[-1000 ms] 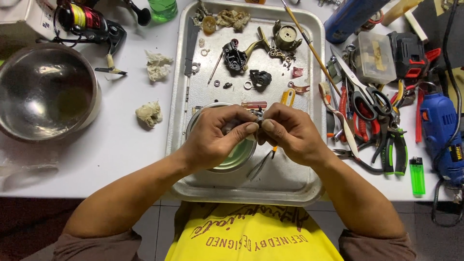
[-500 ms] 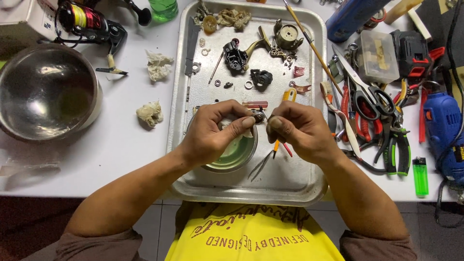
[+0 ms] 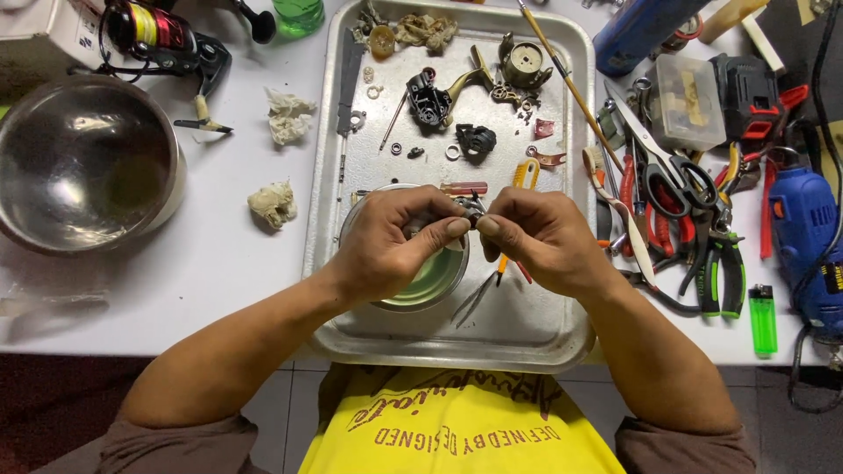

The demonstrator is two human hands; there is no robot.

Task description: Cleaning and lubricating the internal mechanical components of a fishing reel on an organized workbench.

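Observation:
My left hand [image 3: 395, 244] and my right hand [image 3: 537, 239] meet over a metal tray [image 3: 544, 338], fingertips pinching one small dark metal part [image 3: 472, 211] between them. Under my left hand sits a small metal bowl [image 3: 430, 281] with greenish liquid. Beside my right hand lie a yellow-handled tool [image 3: 518, 189] and metal tweezers [image 3: 474, 300]. Further back on the tray lie a black reel body [image 3: 430, 96], a black part [image 3: 476, 140], a round gear housing [image 3: 525, 63] and several small rings and washers.
A large steel bowl [image 3: 83, 162] stands at the left, with crumpled tissues [image 3: 274, 204] nearby. A fishing reel [image 3: 158, 35] lies at the back left. At the right are scissors [image 3: 667, 171], pliers [image 3: 716, 263], a green lighter [image 3: 762, 318] and a blue rotary tool [image 3: 808, 237].
My hands have shifted slightly, the fingertips reworking their pinch on the small part; they stay over the small bowl. Nothing else on the table has moved.

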